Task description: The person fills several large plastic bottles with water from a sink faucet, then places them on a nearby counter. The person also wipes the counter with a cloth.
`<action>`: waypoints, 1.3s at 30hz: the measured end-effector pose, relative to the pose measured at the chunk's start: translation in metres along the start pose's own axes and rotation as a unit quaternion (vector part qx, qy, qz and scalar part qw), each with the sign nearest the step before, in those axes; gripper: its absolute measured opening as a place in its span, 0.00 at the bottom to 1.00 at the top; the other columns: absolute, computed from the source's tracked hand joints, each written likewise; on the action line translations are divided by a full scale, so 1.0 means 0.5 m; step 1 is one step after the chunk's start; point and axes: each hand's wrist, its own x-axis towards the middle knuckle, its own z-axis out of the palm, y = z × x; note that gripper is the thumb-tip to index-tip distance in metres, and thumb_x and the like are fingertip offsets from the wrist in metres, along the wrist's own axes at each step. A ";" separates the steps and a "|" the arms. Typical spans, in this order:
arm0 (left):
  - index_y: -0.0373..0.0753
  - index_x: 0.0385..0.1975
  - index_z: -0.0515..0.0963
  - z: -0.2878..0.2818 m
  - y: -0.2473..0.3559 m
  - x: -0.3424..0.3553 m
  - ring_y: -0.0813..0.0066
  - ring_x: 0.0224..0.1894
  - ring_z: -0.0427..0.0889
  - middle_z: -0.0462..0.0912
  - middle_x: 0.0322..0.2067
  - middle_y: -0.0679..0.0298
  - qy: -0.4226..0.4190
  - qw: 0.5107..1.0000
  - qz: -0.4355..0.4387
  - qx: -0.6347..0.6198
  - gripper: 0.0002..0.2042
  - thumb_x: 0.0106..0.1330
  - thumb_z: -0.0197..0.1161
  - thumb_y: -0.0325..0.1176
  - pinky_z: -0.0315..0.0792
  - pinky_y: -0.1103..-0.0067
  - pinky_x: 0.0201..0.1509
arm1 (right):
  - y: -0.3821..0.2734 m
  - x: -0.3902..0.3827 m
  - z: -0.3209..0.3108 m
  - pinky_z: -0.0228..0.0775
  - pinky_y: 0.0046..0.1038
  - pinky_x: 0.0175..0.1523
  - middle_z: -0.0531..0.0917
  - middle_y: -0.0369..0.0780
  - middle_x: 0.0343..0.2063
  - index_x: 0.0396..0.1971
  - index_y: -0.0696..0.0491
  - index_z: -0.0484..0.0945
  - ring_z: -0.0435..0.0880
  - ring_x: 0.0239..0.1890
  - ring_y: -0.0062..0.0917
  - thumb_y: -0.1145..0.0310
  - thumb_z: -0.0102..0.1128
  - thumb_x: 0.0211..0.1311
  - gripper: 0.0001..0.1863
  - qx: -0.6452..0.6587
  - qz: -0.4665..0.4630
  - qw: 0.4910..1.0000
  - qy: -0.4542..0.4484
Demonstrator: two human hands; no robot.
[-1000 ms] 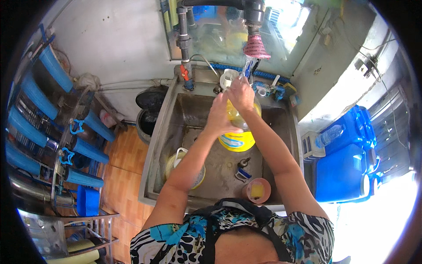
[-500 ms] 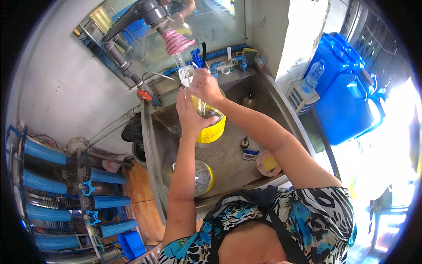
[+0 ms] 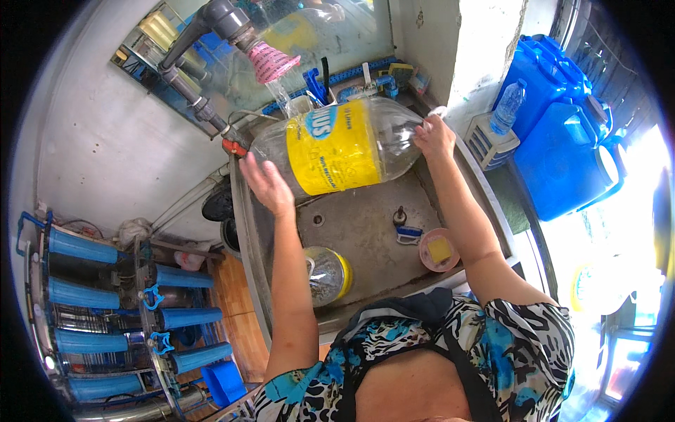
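Observation:
A large clear plastic water bottle [image 3: 337,149] with a yellow label lies sideways in the air over the sink [image 3: 380,246]. My right hand [image 3: 437,138] is closed around its neck end, by a white cap or handle. At the bottle's base, my left hand [image 3: 268,186] is open with fingers spread; whether it touches the plastic I cannot tell. Water runs from a tap wrapped in pink cloth [image 3: 273,63], falling behind the bottle's upper side. A second clear bottle [image 3: 325,276] with a yellow band sits in the sink beside my left forearm.
On the sink floor lie a blue-and-white brush [image 3: 408,234] and a pink bowl [image 3: 439,251] with a yellow sponge. Blue jerrycans [image 3: 562,165] and a small water bottle [image 3: 508,107] on a stool [image 3: 485,143] stand right. A rack of blue-capped bottles [image 3: 84,292] is at left.
The big bottle has turned from pointing away to lying across, neck to the right. My right hand has moved right with its neck; my left has shifted left to its base.

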 end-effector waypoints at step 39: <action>0.47 0.67 0.65 0.072 0.154 0.201 0.65 0.55 0.79 0.79 0.54 0.50 -0.351 0.920 0.069 0.157 0.43 0.61 0.42 0.75 0.71 0.69 0.59 | 0.449 0.066 -0.234 0.53 0.33 0.71 0.63 0.33 0.70 0.68 0.45 0.63 0.60 0.70 0.28 0.58 0.34 0.75 0.25 -0.063 0.294 0.915 -0.270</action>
